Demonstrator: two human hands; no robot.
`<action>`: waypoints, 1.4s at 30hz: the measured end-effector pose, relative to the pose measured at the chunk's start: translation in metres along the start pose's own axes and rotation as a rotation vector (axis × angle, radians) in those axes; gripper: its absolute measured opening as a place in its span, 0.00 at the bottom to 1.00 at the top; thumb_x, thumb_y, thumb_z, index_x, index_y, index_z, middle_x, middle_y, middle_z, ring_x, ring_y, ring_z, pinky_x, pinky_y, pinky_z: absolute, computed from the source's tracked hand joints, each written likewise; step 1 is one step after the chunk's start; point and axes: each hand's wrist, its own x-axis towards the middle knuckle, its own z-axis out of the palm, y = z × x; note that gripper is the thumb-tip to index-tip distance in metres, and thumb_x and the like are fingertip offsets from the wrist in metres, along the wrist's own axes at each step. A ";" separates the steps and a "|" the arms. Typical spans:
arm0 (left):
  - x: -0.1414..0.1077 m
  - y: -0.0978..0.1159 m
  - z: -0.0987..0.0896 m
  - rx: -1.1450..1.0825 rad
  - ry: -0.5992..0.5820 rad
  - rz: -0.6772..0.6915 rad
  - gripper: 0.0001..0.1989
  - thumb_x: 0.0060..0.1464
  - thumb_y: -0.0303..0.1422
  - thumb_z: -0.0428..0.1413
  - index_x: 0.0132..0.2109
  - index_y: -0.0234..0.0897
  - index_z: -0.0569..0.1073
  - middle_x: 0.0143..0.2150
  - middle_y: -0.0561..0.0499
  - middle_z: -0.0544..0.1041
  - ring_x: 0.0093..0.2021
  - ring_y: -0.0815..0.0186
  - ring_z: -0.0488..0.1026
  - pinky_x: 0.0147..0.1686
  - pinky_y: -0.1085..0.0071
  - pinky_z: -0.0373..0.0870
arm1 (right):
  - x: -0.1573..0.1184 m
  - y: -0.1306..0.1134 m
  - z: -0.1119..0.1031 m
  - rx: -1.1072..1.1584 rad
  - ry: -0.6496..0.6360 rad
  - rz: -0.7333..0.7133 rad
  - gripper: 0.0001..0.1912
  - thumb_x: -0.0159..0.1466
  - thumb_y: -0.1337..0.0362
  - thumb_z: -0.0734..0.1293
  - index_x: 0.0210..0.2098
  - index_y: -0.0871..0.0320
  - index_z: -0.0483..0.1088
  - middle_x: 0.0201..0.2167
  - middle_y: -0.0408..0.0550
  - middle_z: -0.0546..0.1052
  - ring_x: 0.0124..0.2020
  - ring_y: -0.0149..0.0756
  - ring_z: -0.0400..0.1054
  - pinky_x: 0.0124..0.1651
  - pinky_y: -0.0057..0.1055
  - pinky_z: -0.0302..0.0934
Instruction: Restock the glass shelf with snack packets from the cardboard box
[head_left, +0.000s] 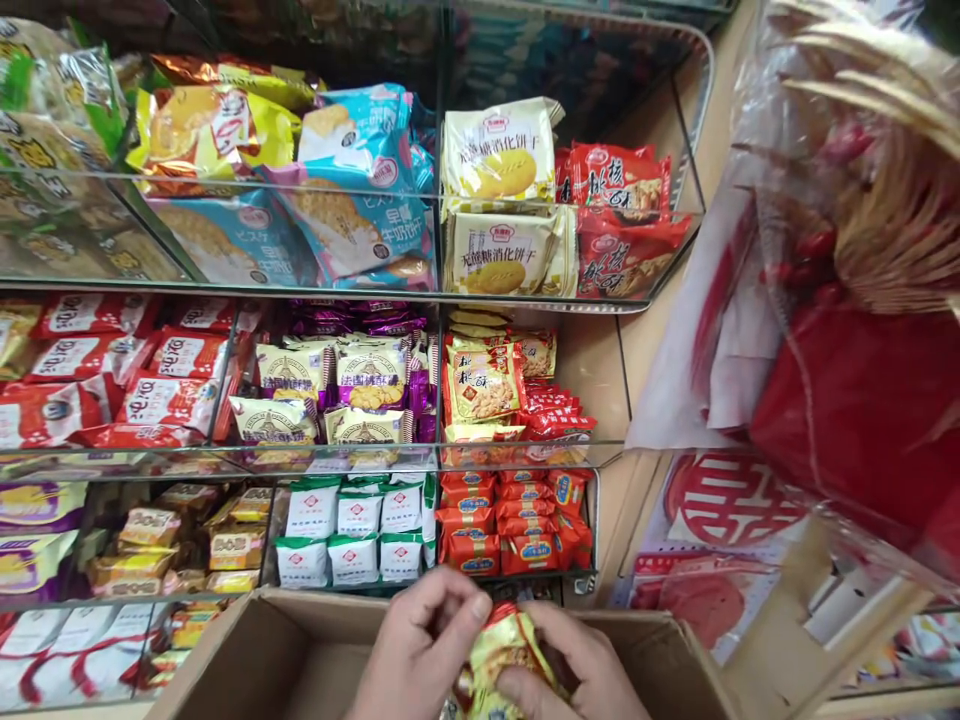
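Low in the head view, my right hand [574,665] grips a yellow cookie packet [506,645] with a red top edge, thumb across its front. My left hand [424,650] is closed in a pinch, thumb and forefinger at the packet's upper left edge. Both hands are over an open cardboard box [300,640]; its lower inside is out of view. Ahead, similar yellow-and-red cookie packets [484,380] stand in a shelf compartment. Below them are small red packets [469,535], and to their left white-and-green packets [330,560].
Clear shelf dividers [442,255] separate rows of packaged snacks. On the upper shelf sit cream biscuit packets [499,155], red packets [619,180] and blue packets [356,200]. A plastic-wrapped red item [847,420] hangs at the right, near red paper cutouts [739,495].
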 end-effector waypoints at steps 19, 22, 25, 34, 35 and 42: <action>0.001 0.035 -0.008 -0.231 -0.322 -0.299 0.13 0.44 0.33 0.61 0.34 0.36 0.64 0.25 0.57 0.70 0.24 0.74 0.62 0.25 0.77 0.59 | -0.006 -0.025 -0.046 0.133 -0.084 0.057 0.28 0.59 0.60 0.64 0.58 0.51 0.55 0.38 0.47 0.76 0.36 0.34 0.71 0.40 0.33 0.67; -0.003 0.037 -0.021 -0.092 -0.321 -0.172 0.16 0.49 0.33 0.57 0.46 0.39 0.64 0.32 0.55 0.72 0.29 0.71 0.66 0.29 0.75 0.63 | -0.011 -0.039 -0.053 -0.253 -0.015 -0.148 0.24 0.57 0.62 0.65 0.54 0.45 0.62 0.40 0.44 0.76 0.38 0.37 0.72 0.38 0.34 0.69; 0.000 0.031 -0.045 0.142 -0.223 -0.003 0.18 0.54 0.34 0.53 0.52 0.44 0.63 0.40 0.51 0.74 0.36 0.67 0.70 0.37 0.73 0.67 | -0.006 -0.064 -0.073 -0.625 0.286 -0.495 0.16 0.57 0.59 0.65 0.46 0.41 0.67 0.37 0.41 0.78 0.32 0.38 0.73 0.31 0.32 0.70; 0.013 0.001 -0.105 0.517 -0.066 -0.007 0.09 0.53 0.39 0.52 0.37 0.40 0.73 0.30 0.53 0.78 0.32 0.65 0.74 0.32 0.77 0.68 | 0.102 -0.134 -0.097 -1.513 0.477 -0.277 0.11 0.63 0.69 0.56 0.44 0.64 0.64 0.34 0.56 0.75 0.36 0.46 0.71 0.35 0.35 0.63; 0.012 -0.004 -0.106 0.507 -0.065 -0.022 0.10 0.53 0.39 0.52 0.37 0.40 0.73 0.30 0.53 0.78 0.31 0.64 0.74 0.31 0.76 0.68 | 0.118 -0.134 -0.094 -1.554 0.413 -0.171 0.11 0.63 0.72 0.55 0.43 0.66 0.64 0.34 0.58 0.75 0.37 0.47 0.71 0.35 0.35 0.62; 0.002 -0.031 -0.110 0.442 -0.077 -0.042 0.10 0.55 0.39 0.50 0.35 0.39 0.72 0.30 0.53 0.75 0.31 0.65 0.71 0.32 0.75 0.66 | 0.192 -0.125 -0.092 -1.558 0.355 0.123 0.12 0.64 0.74 0.55 0.45 0.69 0.65 0.40 0.57 0.74 0.41 0.39 0.70 0.40 0.35 0.65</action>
